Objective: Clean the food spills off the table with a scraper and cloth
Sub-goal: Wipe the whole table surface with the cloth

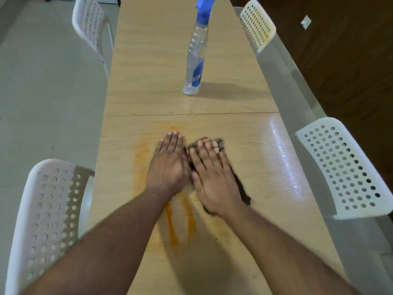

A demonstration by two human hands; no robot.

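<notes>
Orange food spills (142, 158) are smeared across the near half of the wooden tabletop (255, 167), as a faint streak to the left of the hands and as two darker streaks running toward the near edge between the forearms. A dark cloth (240, 184) is pressed flat on the tabletop just right of the spills, under the right hand (214, 177), whose fingers are held straight and slightly spread over it; only the edges of the cloth are seen around the palm and fingertips. The left hand (168, 165) is laid flat beside it, fingers straight and together, palm down on the stained surface, nothing being held, and its thumb side is touching the right hand. Farther away, past the seam that crosses the tabletop, a clear spray bottle (194, 64) with a blue trigger head is stood upright, well apart from the hands. White perforated chairs (348, 169) are set along both sides.
</notes>
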